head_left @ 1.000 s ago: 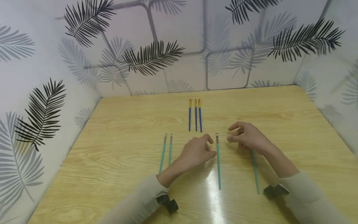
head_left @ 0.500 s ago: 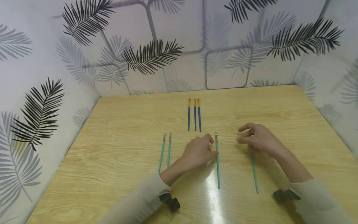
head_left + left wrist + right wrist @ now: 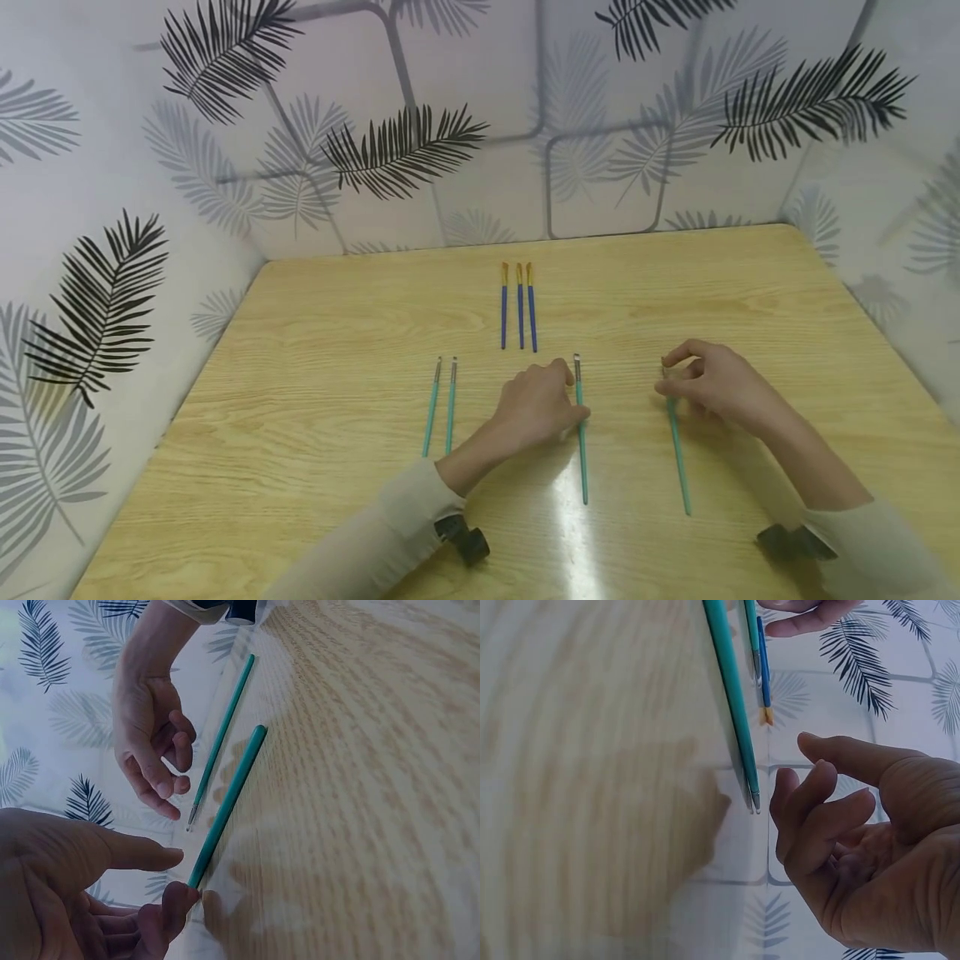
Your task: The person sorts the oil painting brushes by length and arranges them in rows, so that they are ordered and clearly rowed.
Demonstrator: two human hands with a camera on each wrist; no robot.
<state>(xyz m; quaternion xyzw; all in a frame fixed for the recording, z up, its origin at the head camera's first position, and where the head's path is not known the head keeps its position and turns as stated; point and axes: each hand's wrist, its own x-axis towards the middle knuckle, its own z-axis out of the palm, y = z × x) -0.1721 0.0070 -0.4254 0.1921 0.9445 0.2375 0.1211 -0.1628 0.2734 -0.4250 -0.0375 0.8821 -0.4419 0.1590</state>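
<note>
My left hand [image 3: 534, 406] is beside a teal-handled paintbrush [image 3: 582, 467] lying on the table. In the left wrist view its thumb and index finger stand apart, the index fingertip at or close to that paintbrush [image 3: 232, 791]; contact cannot be told. To the right, my right hand [image 3: 716, 385] hovers by the tip of another teal paintbrush [image 3: 679, 458]. Its fingers are loosely bent with nothing between them, and the right wrist view shows them apart from the brush [image 3: 735, 697]. Two more teal paintbrushes [image 3: 432, 408] lie left of my left hand, their lower ends hidden by the arm.
Three blue-handled paintbrushes [image 3: 521, 317] with golden ferrules lie side by side farther back on the wooden table [image 3: 337, 333]. Leaf-patterned wall covering [image 3: 480, 192] rises behind the table's far edge. Dark straps with cameras [image 3: 465, 542] sit on both wrists.
My right hand has moved right and slightly nearer, uncovering the tip of the rightmost teal paintbrush. The left hand has barely shifted, its thumb now overlapping the brush beside it in the head view.
</note>
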